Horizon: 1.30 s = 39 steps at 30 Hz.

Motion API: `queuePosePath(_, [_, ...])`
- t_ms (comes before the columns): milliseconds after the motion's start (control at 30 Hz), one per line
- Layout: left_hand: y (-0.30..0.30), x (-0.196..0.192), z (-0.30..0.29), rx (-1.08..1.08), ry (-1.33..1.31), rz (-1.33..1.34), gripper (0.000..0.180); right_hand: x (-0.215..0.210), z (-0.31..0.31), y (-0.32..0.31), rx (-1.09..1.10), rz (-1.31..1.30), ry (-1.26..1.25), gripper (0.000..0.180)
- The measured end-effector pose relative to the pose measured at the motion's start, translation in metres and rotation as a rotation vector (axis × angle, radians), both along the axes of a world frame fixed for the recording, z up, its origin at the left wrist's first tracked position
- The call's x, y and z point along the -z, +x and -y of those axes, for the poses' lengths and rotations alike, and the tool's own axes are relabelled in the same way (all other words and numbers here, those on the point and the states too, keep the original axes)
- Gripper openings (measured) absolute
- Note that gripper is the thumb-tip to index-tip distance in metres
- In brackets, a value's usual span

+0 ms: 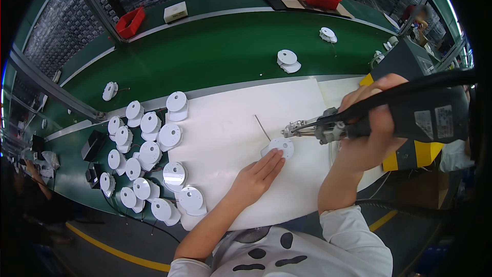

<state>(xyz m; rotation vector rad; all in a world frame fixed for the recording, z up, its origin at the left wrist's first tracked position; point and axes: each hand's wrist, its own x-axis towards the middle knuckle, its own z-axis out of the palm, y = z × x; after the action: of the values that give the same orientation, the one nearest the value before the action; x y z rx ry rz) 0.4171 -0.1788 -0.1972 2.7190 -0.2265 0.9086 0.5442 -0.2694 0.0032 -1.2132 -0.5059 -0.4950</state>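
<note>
A white round plastic part [281, 148] with small holes in its face lies on the white work mat [220, 123]. A thin wire sticks out from it toward the far left. My left hand [258, 177] presses its fingertips on the near left side of this part, holding it against the mat. My right hand [376, 123] is wrapped round a dark electric screwdriver [430, 115] with a thick black cable. Its metal tip assembly [302, 129] points left and sits just above the far edge of the part; whether it touches cannot be told.
Several similar white parts [150, 152] crowd the mat's left edge and the green bench. More lie on the green belt [220, 46], including one white part [288, 60] beyond the mat. A yellow-and-black machine [402, 72] stands at right. Red bins [130, 22] are on the far ledge.
</note>
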Motion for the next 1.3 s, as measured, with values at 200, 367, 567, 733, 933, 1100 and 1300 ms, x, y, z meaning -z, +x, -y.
queuePosePath(200, [0.002, -0.003, 0.000, -0.033, -0.022, -0.010, 0.038, 0.005, -0.010, 0.000, -0.100, 0.069, 0.044, 0.027])
queuePosePath(367, [0.001, -0.005, 0.000, -0.040, -0.033, -0.028, 0.040, 0.017, -0.015, 0.001, -0.308, 0.113, -0.012, 0.032])
queuePosePath(567, [0.002, -0.008, -0.001, -0.034, -0.045, -0.028, 0.040, 0.022, -0.020, 0.000, -0.320, 0.096, -0.046, 0.032])
queuePosePath(733, [-0.001, -0.003, -0.002, -0.007, -0.070, -0.085, 0.045, 0.020, -0.022, 0.002, -0.335, 0.125, -0.019, 0.030])
queuePosePath(933, [-0.002, -0.003, -0.002, -0.007, -0.058, -0.106, 0.044, 0.022, -0.021, 0.003, -0.365, 0.151, -0.036, 0.028])
queuePosePath(1100, [0.001, -0.004, -0.001, -0.033, -0.040, -0.036, 0.044, 0.021, -0.021, 0.005, -0.350, 0.153, -0.041, 0.028])
queuePosePath(1300, [0.002, -0.005, -0.002, -0.031, -0.048, -0.042, 0.044, 0.020, -0.022, 0.003, -0.350, 0.103, -0.033, 0.027])
